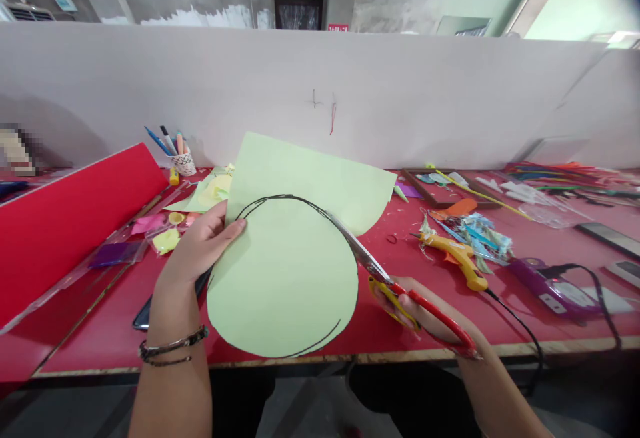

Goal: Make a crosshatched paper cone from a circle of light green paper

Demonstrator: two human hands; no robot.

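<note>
Pale-green paper (283,271) over the red tabletop (120,338) | probably light, bendy, easily creased | your left hand (201,243) pinches its left edge — sound hold | your right hand (433,325) grips red-and-yellow scissors (371,265)

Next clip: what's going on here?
A person is cutting pale green paper at the red table. The left hand grips the sheet by its left side, and the right hand holds the scissors, blades at the right of a drawn black curve. The lower edge is already rounded; the upper part is still attached. A yellow glue gun lies off to the right.
</note>
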